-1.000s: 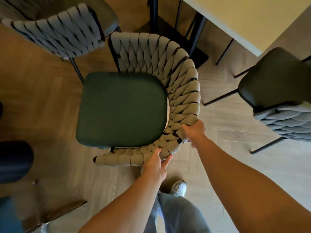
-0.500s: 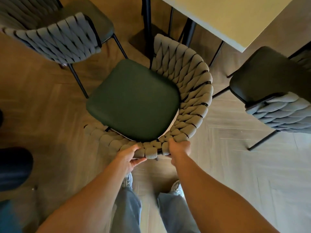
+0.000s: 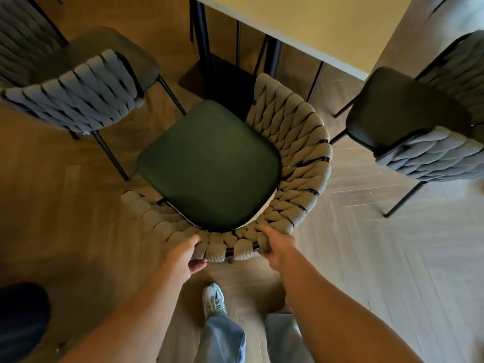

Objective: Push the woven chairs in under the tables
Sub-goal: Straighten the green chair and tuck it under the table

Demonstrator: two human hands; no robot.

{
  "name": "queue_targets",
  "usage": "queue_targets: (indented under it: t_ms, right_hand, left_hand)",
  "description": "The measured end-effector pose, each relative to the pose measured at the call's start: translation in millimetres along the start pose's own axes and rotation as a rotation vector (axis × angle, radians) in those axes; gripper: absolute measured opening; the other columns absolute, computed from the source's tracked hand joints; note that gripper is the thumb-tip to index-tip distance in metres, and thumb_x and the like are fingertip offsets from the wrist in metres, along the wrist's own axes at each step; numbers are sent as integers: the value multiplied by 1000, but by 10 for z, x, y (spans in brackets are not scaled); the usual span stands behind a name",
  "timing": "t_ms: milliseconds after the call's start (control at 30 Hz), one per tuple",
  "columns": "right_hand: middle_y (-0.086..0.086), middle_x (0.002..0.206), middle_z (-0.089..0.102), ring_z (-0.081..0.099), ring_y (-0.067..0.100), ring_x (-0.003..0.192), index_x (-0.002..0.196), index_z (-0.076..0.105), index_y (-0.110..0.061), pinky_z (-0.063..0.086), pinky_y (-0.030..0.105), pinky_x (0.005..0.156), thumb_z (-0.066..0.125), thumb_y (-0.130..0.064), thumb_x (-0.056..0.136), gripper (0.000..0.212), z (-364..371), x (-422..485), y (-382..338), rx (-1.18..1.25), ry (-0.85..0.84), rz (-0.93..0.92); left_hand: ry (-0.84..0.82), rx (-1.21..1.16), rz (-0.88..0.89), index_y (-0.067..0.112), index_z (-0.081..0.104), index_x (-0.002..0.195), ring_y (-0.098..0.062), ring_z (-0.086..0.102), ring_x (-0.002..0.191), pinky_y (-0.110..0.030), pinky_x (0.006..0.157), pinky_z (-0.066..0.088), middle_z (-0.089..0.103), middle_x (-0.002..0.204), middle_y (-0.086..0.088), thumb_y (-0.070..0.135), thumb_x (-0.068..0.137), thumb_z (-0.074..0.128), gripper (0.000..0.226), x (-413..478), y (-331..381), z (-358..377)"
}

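Green-seated woven chair [image 3: 209, 163] stands just short of the table [image 3: 314, 24]; left hand [image 3: 183, 255] and right hand [image 3: 277, 244] both grip its near backrest, arms extended.

A wood-grain plank floor [image 3: 392, 258] laid in herringbone is seen throughout — warm brown at the left, paler grey at the right. A dark rounded object [image 3: 21, 318] is cut off at the lower-left edge.

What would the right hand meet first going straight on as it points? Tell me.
The woven back of the middle chair, which the right hand grips now; past that, probably the green seat, though height is hard to judge.
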State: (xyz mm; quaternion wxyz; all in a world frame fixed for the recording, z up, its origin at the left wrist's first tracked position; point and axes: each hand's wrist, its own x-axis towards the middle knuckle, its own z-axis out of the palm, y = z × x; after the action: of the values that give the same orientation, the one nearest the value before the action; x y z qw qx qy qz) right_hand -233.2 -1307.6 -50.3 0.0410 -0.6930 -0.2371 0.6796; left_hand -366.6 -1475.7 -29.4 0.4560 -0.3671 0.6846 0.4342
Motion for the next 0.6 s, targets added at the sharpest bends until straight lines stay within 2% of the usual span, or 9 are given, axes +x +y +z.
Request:
queue_targets:
  t_ms: [67,133,200,300,367,400,500,600]
  right_hand:
    - [12,103,64,69,32,98,99,51,-14,60,53,88,86,-13,76,43,-92,51,-203,40,49,-39]
    - [13,106,65,70,33,98,105,53,-10,61,53,86,88,-13,74,47,-180,92,-425,5,90,-92]
    - [14,103,66,70,33,95,101,55,-9,61,53,83,88,-14,73,44,-262,186,-687,-24,123,-164]
    - [11,96,63,68,35,91,86,50,-15,61,54,79,85,-14,76,36,-293,320,-1074,-67,139,-242]
    - [9,90,60,65,34,88,82,48,-18,60,54,78,84,-12,78,37,-295,402,-1236,-107,138,-282]
    - [8,90,60,65,34,87,82,47,-20,60,54,79,85,-11,77,39,-294,431,-1267,-129,129,-278]
    - [11,94,63,66,30,81,82,49,-19,61,51,82,84,-8,76,38,-290,521,-1261,-191,119,-271]
    - [13,100,67,69,32,87,88,56,-18,61,51,83,82,-10,76,30,-281,553,-1239,-185,147,-292]
  left_hand:
    - [-16,-113,6,7,49,130,-36,60,109,-47,86,58,57,118,-23,25,90,70,49,-30,-151,89]
    - [-57,-220,1,11,47,137,-35,56,117,-53,96,54,53,125,-19,24,88,73,57,-89,-307,245]
    - [-92,-302,-30,15,49,136,-37,58,116,-56,92,55,51,126,-16,22,86,75,58,-112,-423,439]
    - [-154,-446,-61,23,49,135,-43,62,109,-55,67,60,55,128,-20,13,85,76,58,11,-460,639]
    - [-126,-492,-89,22,50,134,-44,65,102,-56,61,59,59,125,-26,9,83,76,59,172,-498,721]
    - [-109,-500,-98,18,50,133,-44,65,100,-58,62,59,60,122,-27,7,84,75,57,152,-491,750]
    - [-79,-487,-64,2,53,129,-41,65,98,-61,78,58,62,117,-26,4,90,69,42,39,-464,814]
    - [-94,-437,-66,-2,54,125,-42,63,100,-62,86,56,62,105,-24,2,93,65,35,-11,-442,852]
